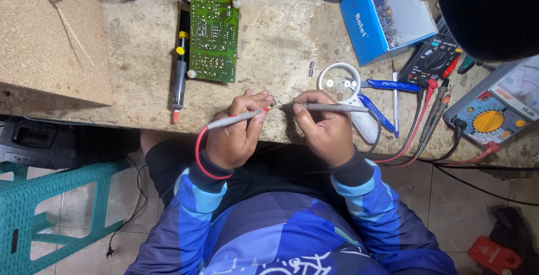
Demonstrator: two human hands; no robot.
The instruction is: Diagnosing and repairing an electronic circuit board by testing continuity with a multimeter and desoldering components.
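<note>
I look down on a worn wooden workbench that fills the upper half of the view, with a raised chipboard slab at its left end. Below the bench edge a teal plastic stool stands on the tiled floor at the left. On the bench top a green circuit board lies flat, and a black desoldering pump with yellow rings lies just beside its left edge. At the upper right an open blue and white box holds small components. Right of that sit a dark digital multimeter and, nearer the bench corner, an analogue meter with a yellow dial. A round magnifier rests just above my right hand, with blue-handled pliers touching its right side.

My left hand is closed around a grey test probe with a red lead looping down past the wrist. My right hand grips a second grey probe between thumb and fingers. Both probe tips point at each other over the near bench edge, nearly meeting between the hands; what lies between them is too small to make out
</note>
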